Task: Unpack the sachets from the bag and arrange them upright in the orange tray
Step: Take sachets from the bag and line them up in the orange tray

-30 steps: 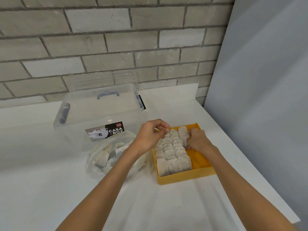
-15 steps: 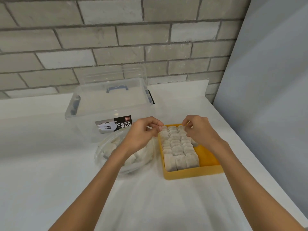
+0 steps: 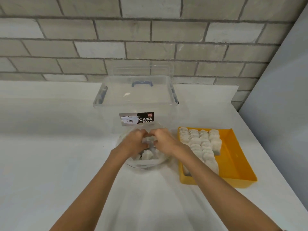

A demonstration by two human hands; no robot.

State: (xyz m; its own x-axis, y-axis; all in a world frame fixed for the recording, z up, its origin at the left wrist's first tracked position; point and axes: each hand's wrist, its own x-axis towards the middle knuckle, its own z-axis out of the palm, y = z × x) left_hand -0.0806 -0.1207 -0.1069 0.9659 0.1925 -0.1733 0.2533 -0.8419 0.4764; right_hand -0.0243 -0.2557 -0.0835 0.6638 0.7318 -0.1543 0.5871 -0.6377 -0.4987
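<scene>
- At the middle of the white tabletop, just in front of the clear plastic storage box with the dark label: both hands sunk into the mouth of the crumpled clear plastic bag.
- Close together, left hand and right hand, knuckles up, fingers curled down among the loose pale paper sachets; cannot tell whether curled round a sachet, round the bag film, or round nothing yet.
- Step in hand, by the look of it: fetching the next sachets out of the bag, not placing.
- Over to the right, near the bag but apart from it: shallow orange plastic tray, with rows of sachets standing on edge, packed against its left and far sides; right strip of its floor bare.
- Probably past halfway, judging by the filled rows and the several sachets left in the bag.
- Calls next for a firm pinch on one or a few sachets, a lift clear of the clinging film, and a carry rightward over the tray rim.
- Then a setting-down on edge against the last standing row, with care not to knock the neighbours flat.
</scene>
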